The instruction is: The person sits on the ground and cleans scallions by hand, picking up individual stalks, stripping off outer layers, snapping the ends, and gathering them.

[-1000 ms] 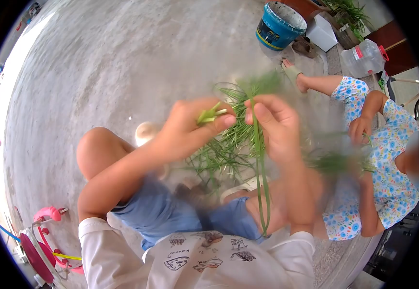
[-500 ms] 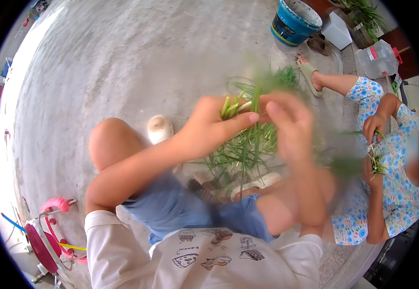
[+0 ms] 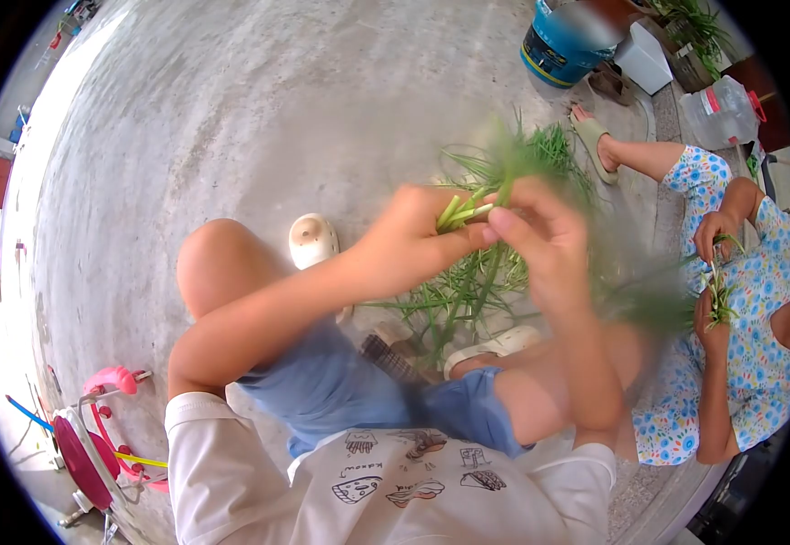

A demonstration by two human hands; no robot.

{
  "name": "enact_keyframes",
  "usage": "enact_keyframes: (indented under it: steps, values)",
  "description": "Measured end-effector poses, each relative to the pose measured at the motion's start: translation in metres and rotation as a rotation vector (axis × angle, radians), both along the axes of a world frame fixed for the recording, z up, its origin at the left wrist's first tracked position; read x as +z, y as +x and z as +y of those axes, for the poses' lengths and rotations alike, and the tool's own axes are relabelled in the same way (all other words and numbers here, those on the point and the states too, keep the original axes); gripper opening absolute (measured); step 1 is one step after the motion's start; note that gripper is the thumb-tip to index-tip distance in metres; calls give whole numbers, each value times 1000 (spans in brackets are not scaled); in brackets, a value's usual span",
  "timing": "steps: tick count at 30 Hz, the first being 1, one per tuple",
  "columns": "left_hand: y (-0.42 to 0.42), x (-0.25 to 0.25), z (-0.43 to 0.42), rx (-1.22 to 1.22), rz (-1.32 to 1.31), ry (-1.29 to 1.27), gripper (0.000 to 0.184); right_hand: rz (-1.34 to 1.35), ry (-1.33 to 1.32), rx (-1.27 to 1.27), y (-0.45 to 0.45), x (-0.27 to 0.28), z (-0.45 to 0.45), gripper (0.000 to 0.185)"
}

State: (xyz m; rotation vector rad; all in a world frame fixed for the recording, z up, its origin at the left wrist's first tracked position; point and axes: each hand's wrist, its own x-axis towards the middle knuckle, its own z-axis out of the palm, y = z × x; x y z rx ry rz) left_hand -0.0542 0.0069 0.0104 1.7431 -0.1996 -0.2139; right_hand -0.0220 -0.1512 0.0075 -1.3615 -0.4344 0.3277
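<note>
My left hand [image 3: 422,238] is closed round a small bunch of green stalks [image 3: 460,213], whose pale cut ends stick out above the thumb. Touching it, my right hand [image 3: 549,238] pinches green stalks too, with blurred leaves rising above its fingers. Below and behind both hands, a loose heap of long thin greens [image 3: 468,289] lies on the concrete floor, partly hidden by my hands.
A person in a patterned outfit [image 3: 758,300] sits at the right, holding greens. A blue bucket [image 3: 554,50], white box [image 3: 644,60] and clear jug [image 3: 720,111] stand at upper right. A pink wheeled object [image 3: 86,459] is at lower left.
My hands have come together, and the long stalks that hung from my right hand are lower and less distinct. The whole view has shifted slightly, moving the scene to the right.
</note>
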Motion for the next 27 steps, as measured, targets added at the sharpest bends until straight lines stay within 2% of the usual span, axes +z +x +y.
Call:
enact_keyframes:
  steps: [8,11,20,22,27]
  values:
    - [0,8,3,-21,73,34,19,-111,-93,-107,-4,3,1,11]
    - [1,3,4,20,13,-26,18,-75,-105,-134,-5,4,0,12]
    - [7,4,12,160,30,98,18,-72,-253,-171,-2,3,-7,12]
    - [8,7,13,212,-34,41,17,-426,-311,-224,2,-5,-6,11]
    - [9,-3,19,217,-155,153,15,-566,-410,-237,1,-1,-7,9]
